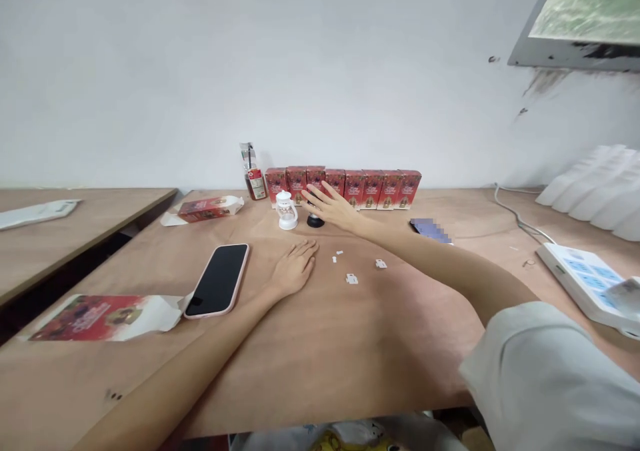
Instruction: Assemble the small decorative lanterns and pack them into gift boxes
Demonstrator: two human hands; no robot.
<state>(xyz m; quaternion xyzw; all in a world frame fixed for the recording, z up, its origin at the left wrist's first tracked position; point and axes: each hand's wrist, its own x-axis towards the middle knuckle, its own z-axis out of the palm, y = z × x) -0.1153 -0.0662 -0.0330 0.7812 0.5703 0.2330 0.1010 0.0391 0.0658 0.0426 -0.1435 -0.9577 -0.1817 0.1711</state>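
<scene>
My right hand (332, 206) is stretched far across the brown table (320, 358), fingers spread and open, hovering just over a small black round piece (315, 221). Beside it to the left stands a small white lantern-shaped item (287, 210). Behind both runs a row of several red cartons (345, 187) against the wall. My left hand (295, 268) lies flat on the table, palm down, fingers extended, holding nothing. A phone in a pink case (219, 279) rests face up just left of it.
A few small white bits (352, 278) lie on the table by my right forearm. A flattened red carton (100, 316) lies at the near left, another (207, 208) at the back left, by a small bottle (254, 174). A white device (585, 283) and cable sit at the right.
</scene>
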